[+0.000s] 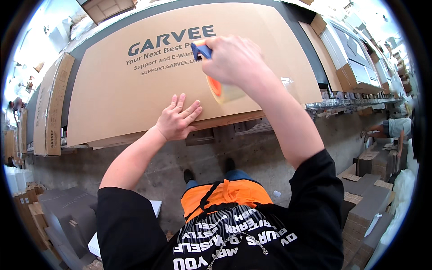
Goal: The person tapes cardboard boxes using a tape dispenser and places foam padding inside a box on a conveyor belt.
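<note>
The person's right hand [234, 60] is wrapped tight round a tape dispenser [211, 67], blue handle w/ an orange core and a clear roll of tape [225, 92] hanging under it, held over the middle of a big flat cardboard box [135, 94]. The box lies across a dark counter [310, 54], long side running left-right, its near edge just in front of the person. The left hand [177, 119] is spread flat, fingers fanned, pressing on the box top near that near edge, just left of the roll.

Doing the step well, by the look of it: keep the left palm bearing down so the box top doesn't lift or slide, hold the dispenser low and at a steady angle so the tape lays flat w/o wrinkles, and keep the pull in one straight line along the seam.

Hard to make out: the seam itself isn't visible, and whether tape is already stuck down can't be told; a shiny patch right of the right wrist may be tape, unclear. The dispenser's blade is hidden by the fingers. Another long carton [51, 105] sits at the left, its far end bent by the lens. A second person [391, 128] crouches at the far right, mostly cut off, among stacked flat cardboard [364, 198] on the floor.
</note>
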The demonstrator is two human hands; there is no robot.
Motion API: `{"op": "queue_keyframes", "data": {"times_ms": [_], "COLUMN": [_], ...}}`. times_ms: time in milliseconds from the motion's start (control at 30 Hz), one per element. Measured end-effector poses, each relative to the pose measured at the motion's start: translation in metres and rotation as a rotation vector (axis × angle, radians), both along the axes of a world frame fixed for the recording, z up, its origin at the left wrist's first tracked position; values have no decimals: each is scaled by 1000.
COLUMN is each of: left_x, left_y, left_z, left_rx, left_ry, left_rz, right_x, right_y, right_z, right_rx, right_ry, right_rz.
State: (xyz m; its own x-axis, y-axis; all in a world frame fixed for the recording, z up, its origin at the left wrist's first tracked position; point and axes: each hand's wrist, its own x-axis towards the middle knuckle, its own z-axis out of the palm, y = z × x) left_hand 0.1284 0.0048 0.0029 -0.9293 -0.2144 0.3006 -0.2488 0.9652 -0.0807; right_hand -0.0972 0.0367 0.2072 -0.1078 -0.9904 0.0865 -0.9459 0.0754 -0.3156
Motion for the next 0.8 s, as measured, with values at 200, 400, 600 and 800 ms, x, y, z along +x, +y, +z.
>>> {"op": "queue_keyframes", "data": {"times_ms": [200,400,600,800], "left_x": [-2,-2,-2,6], "left_y": [2,-1,0,-1], "left_z": [-15,-25,-20,-19], "left_rx": [-31,8,33,25], "left_ry": [125,133,132,158], "left_rz": [-45,-61,-77,-66], "right_x": [23,54,81,104], "right_y": [-51,49,92,84], "right_z": [-62,-58,-140,-220], "right_rx": [574,743,675,792], "right_ry": [64,106,111,357], "right_rz": [-81,-146,-282,60]}}
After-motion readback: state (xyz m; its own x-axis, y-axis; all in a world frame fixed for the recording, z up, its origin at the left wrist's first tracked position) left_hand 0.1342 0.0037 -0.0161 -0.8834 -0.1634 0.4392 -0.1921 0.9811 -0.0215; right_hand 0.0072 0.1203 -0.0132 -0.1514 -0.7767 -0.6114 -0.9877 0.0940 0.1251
